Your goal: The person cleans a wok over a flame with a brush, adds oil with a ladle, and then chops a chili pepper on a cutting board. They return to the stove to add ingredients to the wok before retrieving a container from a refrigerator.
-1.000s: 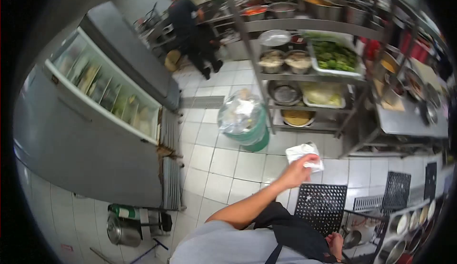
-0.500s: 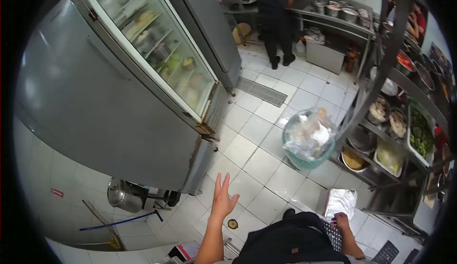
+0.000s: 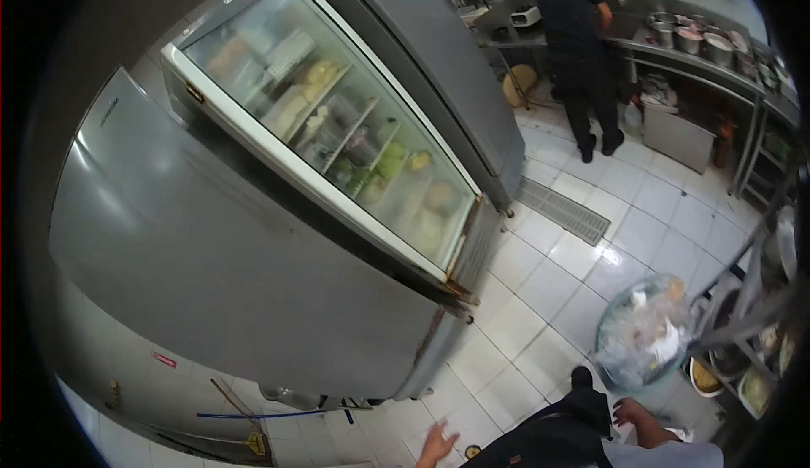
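My left hand (image 3: 439,444) is low in the head view, its fingers apart and nothing in them. It hangs over the white tiled floor, left of my dark apron (image 3: 540,434) and near a small round floor drain (image 3: 472,451). My right hand (image 3: 627,411) is by my right side with its fingers loosely bent and no object visible in it. Beyond it stands a round green bin (image 3: 603,341) filled with clear plastic bags (image 3: 645,333). My black shoe (image 3: 581,376) shows ahead of the apron.
A grey steel fridge (image 3: 245,274) and a glass-door fridge (image 3: 337,131) with food inside line the left. A person in dark clothes (image 3: 574,38) stands at the back counter. Shelves (image 3: 751,325) with food containers run along the right. A blue-handled tool (image 3: 278,415) lies lower left.
My view has swung left, so fridges, bin and person sit further right. I am nearer the bin. My left hand is lower in view; the foil-topped box has mostly gone from sight.
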The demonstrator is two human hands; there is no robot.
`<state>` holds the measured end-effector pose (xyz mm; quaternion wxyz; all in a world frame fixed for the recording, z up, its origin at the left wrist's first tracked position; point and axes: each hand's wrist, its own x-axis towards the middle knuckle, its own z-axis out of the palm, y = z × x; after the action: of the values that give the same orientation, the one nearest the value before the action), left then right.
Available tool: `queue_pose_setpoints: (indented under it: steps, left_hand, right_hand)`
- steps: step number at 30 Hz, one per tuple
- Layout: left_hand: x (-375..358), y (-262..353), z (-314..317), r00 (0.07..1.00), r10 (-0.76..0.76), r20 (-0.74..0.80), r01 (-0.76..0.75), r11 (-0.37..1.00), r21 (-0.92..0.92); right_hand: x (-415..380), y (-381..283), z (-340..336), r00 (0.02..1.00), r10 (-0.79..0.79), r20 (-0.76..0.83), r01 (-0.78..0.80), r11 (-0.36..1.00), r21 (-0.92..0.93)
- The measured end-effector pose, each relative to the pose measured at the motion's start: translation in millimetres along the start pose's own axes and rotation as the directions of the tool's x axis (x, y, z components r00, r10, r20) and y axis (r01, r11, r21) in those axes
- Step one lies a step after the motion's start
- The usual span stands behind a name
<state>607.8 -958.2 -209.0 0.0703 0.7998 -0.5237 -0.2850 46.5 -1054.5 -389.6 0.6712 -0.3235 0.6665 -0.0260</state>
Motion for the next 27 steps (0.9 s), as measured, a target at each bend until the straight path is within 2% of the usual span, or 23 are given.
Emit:
queue_pose_setpoints:
  steps: [1, 2, 3, 4, 6, 8, 10, 12, 15, 18, 21, 24, 26, 27]
  left_hand:
    - [-9, 10, -1, 0.966, -0.194, 0.172, 0.207, 0.977, -0.059]
    - [-20, -75, 67, 0.952, 0.303, -0.039, -0.297, 0.948, 0.117]
    - [-21, -37, 51, 0.974, -0.155, 0.167, 0.172, 0.980, -0.095]
    - [-18, -16, 44, 0.927, -0.303, 0.221, 0.334, 0.935, -0.119]
    - [4, 19, 28, 0.888, -0.392, 0.242, 0.434, 0.887, -0.157]
    - [45, 45, 9, 0.895, -0.386, 0.224, 0.430, 0.879, -0.207]
    - [96, 67, -12, 0.914, -0.355, 0.196, 0.398, 0.880, -0.261]
    - [155, 86, -37, 0.935, -0.312, 0.168, 0.350, 0.885, -0.306]
    - [251, 112, -87, 0.973, -0.210, 0.097, 0.231, 0.902, -0.365]
    - [333, 140, -140, 0.992, -0.116, 0.052, 0.127, 0.904, -0.409]
    - [401, 167, -190, 0.998, -0.057, 0.018, 0.059, 0.895, -0.442]
    - [447, 194, -222, 0.999, -0.052, 0.014, 0.052, 0.879, -0.474]
    - [471, 207, -229, 0.997, -0.080, 0.007, 0.072, 0.858, -0.509]
    - [485, 217, -231, 0.993, -0.122, 0.001, 0.104, 0.841, -0.530]
  right_hand:
    - [21, -34, -12, 0.998, -0.040, 0.051, 0.043, 0.998, -0.049]
    - [45, -75, -26, 0.990, -0.098, 0.099, 0.108, 0.989, -0.101]
    - [68, -119, -39, 0.973, -0.183, 0.144, 0.205, 0.966, -0.156]
    - [89, -171, -50, 0.940, -0.300, 0.161, 0.331, 0.915, -0.229]
    - [127, -286, -67, 0.802, -0.589, 0.097, 0.558, 0.682, -0.473]
    - [72, -443, -66, 0.859, -0.503, 0.093, 0.512, 0.846, -0.149]
    - [50, -566, -51, 0.767, -0.635, 0.092, 0.641, 0.765, -0.067]
    - [48, -662, -24, 0.637, -0.765, 0.096, 0.770, 0.638, -0.023]
    - [50, -765, 33, 0.605, -0.779, 0.163, 0.774, 0.624, 0.109]
    - [56, -807, 93, 0.602, -0.704, 0.377, 0.755, 0.655, 0.018]
    - [79, -860, 104, 0.375, -0.822, 0.428, 0.927, 0.342, -0.156]
    - [87, -952, 72, 0.302, -0.917, 0.259, 0.953, 0.293, -0.076]
    - [49, -1024, 42, 0.216, -0.969, 0.121, 0.974, 0.205, -0.098]
    - [42, -1088, 26, 0.067, -0.996, 0.057, 0.998, 0.067, 0.004]
